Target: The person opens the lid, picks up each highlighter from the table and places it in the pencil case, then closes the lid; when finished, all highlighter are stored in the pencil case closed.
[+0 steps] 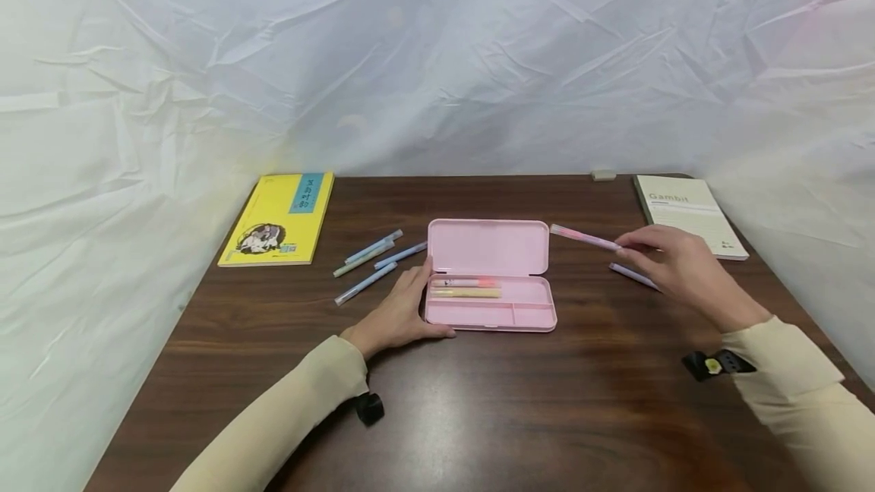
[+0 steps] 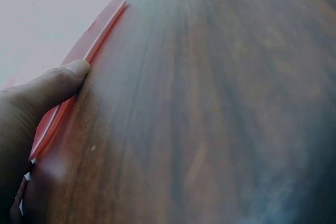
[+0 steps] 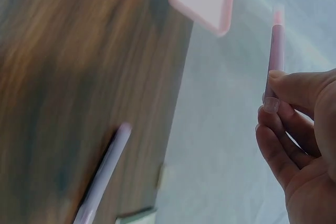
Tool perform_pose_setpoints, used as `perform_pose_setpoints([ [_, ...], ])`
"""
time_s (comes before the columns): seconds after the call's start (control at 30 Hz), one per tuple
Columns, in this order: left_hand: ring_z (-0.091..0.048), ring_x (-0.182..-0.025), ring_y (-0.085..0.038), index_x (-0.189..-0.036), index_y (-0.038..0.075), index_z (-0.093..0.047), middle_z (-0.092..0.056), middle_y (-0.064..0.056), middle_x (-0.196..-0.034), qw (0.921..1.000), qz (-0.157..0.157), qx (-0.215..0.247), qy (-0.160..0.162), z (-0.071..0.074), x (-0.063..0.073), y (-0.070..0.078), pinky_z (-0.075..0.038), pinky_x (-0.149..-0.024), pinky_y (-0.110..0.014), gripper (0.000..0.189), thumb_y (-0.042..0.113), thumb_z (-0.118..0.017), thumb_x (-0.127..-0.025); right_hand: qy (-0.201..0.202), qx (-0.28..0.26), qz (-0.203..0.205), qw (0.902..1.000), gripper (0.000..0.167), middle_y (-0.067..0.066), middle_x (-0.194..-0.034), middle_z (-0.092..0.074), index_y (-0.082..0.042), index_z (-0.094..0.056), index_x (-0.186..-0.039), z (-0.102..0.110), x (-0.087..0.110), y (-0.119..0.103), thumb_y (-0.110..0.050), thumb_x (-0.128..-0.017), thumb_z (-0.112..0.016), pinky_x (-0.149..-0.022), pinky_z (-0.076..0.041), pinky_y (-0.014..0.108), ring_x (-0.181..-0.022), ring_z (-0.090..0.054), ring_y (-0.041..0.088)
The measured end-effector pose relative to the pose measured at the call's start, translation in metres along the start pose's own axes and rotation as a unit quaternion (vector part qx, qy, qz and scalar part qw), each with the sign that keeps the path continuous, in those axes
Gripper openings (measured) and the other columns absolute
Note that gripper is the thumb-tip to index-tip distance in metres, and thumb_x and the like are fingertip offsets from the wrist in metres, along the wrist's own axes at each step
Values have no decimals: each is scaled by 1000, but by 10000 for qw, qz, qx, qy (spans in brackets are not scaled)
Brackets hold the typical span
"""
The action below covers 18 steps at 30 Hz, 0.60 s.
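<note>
A pink pencil case (image 1: pixel 491 316) lies with its lid up on the table, two pens (image 1: pixel 467 292) in its back compartment. My left hand (image 1: pixel 396 313) holds the case's left end, the thumb along the front edge and the fingers by the hinge side. In the left wrist view, the thumb (image 2: pixel 58 83) lies on the pink rim. To the right of the lid, my right hand (image 1: pixel 683 268) pinches a pink-and-purple pen (image 1: pixel 584 238) by one end, above the table. Another purple pen (image 1: pixel 632 276) rests on the table below that hand.
Several blue and green pens (image 1: pixel 365 283) lie left of the case. A yellow book (image 1: pixel 280 219) sits at the back left, a pale notebook (image 1: pixel 690 215) at the back right. Near the back edge is a small eraser-like block (image 1: pixel 604 175). White sheeting (image 1: pixel 437 97) surrounds the table.
</note>
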<state>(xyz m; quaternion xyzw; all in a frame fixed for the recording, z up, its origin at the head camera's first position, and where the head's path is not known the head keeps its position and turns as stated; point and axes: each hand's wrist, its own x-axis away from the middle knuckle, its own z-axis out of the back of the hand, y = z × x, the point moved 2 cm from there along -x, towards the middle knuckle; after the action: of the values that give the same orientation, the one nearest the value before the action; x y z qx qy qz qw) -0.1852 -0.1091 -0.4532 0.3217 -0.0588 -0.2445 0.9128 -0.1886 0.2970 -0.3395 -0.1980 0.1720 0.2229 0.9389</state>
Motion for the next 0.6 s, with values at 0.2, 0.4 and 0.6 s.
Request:
perform_pose_setpoints([
  [0.2,-29,-140,-23,-160,17,7,-25,-13,-159,10000,22,54,7,0,0,0,-34,-112,-45,132,61,-82,-73,-45,-316,145,9994,11,-3,-93,-69,-14,-76,-99,-12,-20,-22,-10,-89,-76,-71,-49,26,-82,-61,11],
  [0.4,-29,-140,-24,-160,19,7,-25,-13,-159,10000,35,83,-13,-1,0,-1,-34,-112,-45,131,62,-81,-73,13,-522,567,9970,11,-2,-92,-70,-11,-76,-100,-24,-35,-41,-10,-89,-76,-71,-49,27,-81,-60,10],
  [0.6,-28,-141,-23,-161,19,7,-24,-12,-160,10000,12,85,-7,-1,0,0,-33,-112,-45,131,63,-80,-73,-60,-651,757,9950,12,-1,-94,-71,-11,-76,-101,-35,-46,-55,-9,-90,-75,-73,-51,36,-83,-62,12],
])
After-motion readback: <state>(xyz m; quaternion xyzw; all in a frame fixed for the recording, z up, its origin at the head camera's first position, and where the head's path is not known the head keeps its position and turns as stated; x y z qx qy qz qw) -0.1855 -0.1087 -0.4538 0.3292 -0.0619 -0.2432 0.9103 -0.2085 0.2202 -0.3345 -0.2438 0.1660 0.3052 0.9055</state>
